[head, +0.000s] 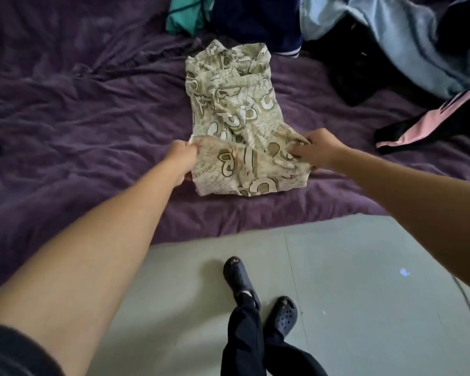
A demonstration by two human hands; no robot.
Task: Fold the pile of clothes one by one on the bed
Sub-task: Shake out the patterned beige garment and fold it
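Observation:
A beige patterned shirt (234,115) with brown and white letter shapes lies lengthwise on the purple bedspread (79,118), collar end far from me. Its near end is doubled over. My left hand (183,161) pinches the left corner of that near fold. My right hand (316,150) grips the right corner, fingers curled into the cloth. A pile of other clothes sits at the back right: a light blue garment (391,31), a black one (347,71), a dark navy one (255,20), a teal one (185,14).
A pink and black garment (432,118) lies at the right edge of the bed. The bed's near edge runs across the middle of the view. Below it is grey tiled floor (350,280) with my feet in dark clogs (281,313).

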